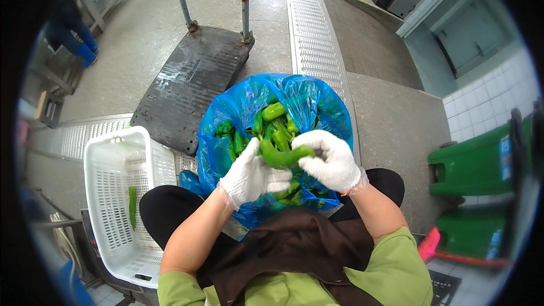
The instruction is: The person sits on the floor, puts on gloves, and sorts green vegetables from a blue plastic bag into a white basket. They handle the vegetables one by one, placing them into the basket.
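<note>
A curved green pepper (282, 157) spans the gap between my two hands, above an open blue plastic bag (221, 112). My left hand (257, 178), in a white knit glove, has its thumb at the stem end and its fingers extended below the pepper. The other end is pinched between the thumb and fingers of my right hand (329, 159), gloved the same way. Several more green peppers (274, 111) fill the bag, partly hidden by its folds and my hands. The bag stands between my knees and seems to line a round container.
On my left is a white perforated plastic basket (159, 157) with one long green pepper (132, 208) inside. A black platform cart (187, 80) stands ahead. Green bins (471, 163) and a pink brush (429, 243) are at right. A person's blue boots (87, 53) show at far left.
</note>
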`<action>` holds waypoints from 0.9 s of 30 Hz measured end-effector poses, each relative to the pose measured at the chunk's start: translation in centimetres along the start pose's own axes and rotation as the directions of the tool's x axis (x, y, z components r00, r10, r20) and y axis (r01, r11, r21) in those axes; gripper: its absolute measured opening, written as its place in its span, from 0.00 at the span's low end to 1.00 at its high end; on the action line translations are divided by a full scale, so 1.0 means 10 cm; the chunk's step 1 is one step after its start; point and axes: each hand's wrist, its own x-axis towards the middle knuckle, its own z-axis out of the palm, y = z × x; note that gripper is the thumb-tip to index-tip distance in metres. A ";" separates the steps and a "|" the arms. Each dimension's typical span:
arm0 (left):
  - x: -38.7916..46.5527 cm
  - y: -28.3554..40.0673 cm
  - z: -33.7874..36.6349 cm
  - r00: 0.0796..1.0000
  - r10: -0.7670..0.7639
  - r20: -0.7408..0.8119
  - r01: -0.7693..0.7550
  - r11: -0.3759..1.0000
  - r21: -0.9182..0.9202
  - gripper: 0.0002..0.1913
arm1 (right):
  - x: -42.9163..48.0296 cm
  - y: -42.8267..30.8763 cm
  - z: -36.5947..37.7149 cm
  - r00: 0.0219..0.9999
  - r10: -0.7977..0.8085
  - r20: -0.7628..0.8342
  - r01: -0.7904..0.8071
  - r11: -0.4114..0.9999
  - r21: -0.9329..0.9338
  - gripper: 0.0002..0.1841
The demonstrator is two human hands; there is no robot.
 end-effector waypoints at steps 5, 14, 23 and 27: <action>0.17 0.12 0.00 0.923 0.161 -0.349 -0.230 0.959 -0.167 0.28 | -0.09 0.02 0.13 0.986 0.062 0.155 -0.107 0.948 0.300 0.19; 0.18 0.12 0.03 0.896 0.226 -0.383 -0.266 0.962 -0.055 0.27 | -0.06 0.05 0.20 0.982 0.108 0.158 -0.150 0.947 0.285 0.21; 0.12 0.10 0.05 0.793 0.182 -0.582 -0.275 0.959 -0.074 0.31 | -0.04 0.04 0.21 0.927 0.374 0.030 -0.354 0.846 0.400 0.19; 0.12 0.11 0.06 0.723 0.237 -0.649 -0.321 0.947 -0.012 0.26 | -0.06 0.05 0.35 0.927 0.374 0.006 -0.373 0.926 -0.062 0.23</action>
